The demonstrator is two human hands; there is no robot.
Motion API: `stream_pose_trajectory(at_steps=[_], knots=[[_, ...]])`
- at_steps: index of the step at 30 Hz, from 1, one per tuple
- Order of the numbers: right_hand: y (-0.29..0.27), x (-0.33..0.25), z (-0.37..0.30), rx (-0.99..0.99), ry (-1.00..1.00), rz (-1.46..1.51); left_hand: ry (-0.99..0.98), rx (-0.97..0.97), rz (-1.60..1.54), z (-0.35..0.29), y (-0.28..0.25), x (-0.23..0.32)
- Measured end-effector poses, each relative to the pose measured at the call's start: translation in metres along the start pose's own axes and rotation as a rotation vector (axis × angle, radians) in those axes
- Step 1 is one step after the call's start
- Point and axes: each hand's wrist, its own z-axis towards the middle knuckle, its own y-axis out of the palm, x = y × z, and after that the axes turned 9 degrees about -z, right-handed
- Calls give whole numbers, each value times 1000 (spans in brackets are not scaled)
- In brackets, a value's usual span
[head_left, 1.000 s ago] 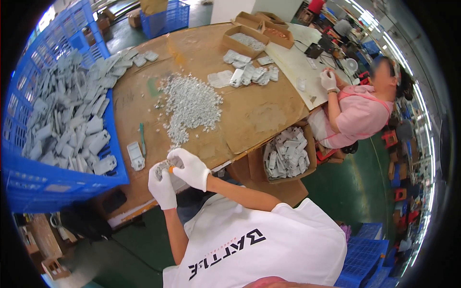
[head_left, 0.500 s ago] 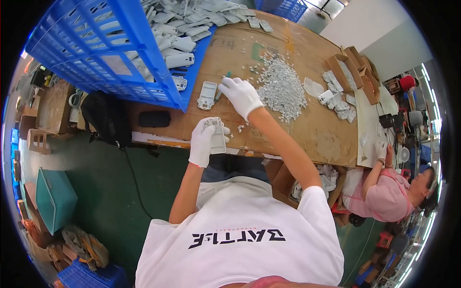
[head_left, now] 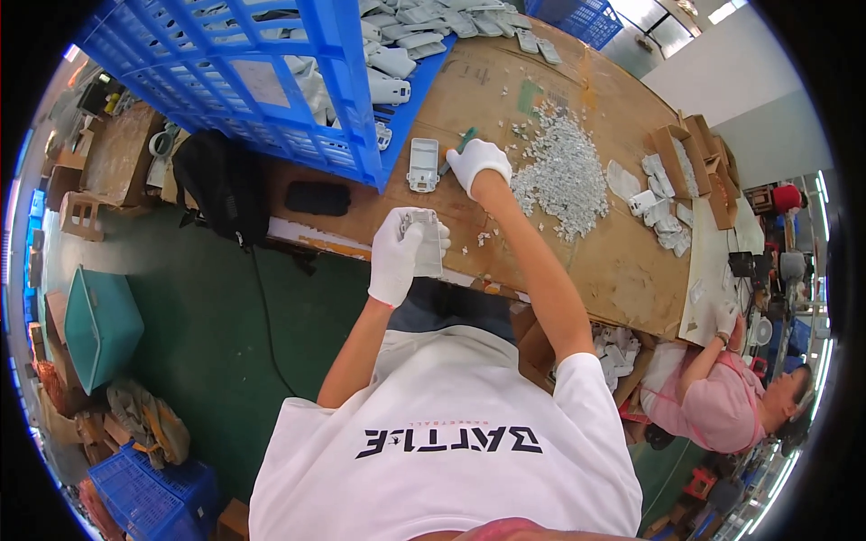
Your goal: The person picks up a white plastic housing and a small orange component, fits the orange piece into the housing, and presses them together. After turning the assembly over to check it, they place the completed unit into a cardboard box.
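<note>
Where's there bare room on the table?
Try the bare cardboard between the small-piece heap, the white parts and the table's front edge. Crowded: around the right hand, with the casing and green tool, and inside the blue crate.

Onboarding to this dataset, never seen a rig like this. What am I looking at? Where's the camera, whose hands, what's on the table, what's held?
No robot here: these are a person's own two hands in white gloves. Every picture comes from one wide fisheye camera, the left of a pair worn on the head, looking down. That is why edges bend and the person's shirt fills the bottom.

The left hand holds a pale plastic housing. The right hand is at a green tool; how firmly it grips is hidden.

On the cardboard-covered table lie another housing, a heap of small pale parts and, at left, a blue crate of similar plastic pieces. A co-worker in pink sits at right.
</note>
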Motion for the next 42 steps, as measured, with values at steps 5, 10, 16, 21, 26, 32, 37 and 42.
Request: stream_pose_trajectory(at_steps=[5,10,16,21,26,32,37,42], knots=[[5,-8,18,-1,-30,27,2,-6,-4,-2,8,2],[4,-1,17,1,-30,92,-24,3,-25,-6,15,6],[8,6,11,74,-3,88,97,22,32,-17,30,12],[4,25,8,32,-61,240,146,2,128,-12,22,-2],[9,44,-45,-159,-433,1471,171,25,245,-16,22,-3],[32,48,-72,-316,-669,1960,309,-3,417,-8,24,-6],[34,43,-87,-395,-683,2139,213,18,350,-3,23,-3],[34,41,-102,-404,-730,2175,177,63,182,-1,23,-2]])
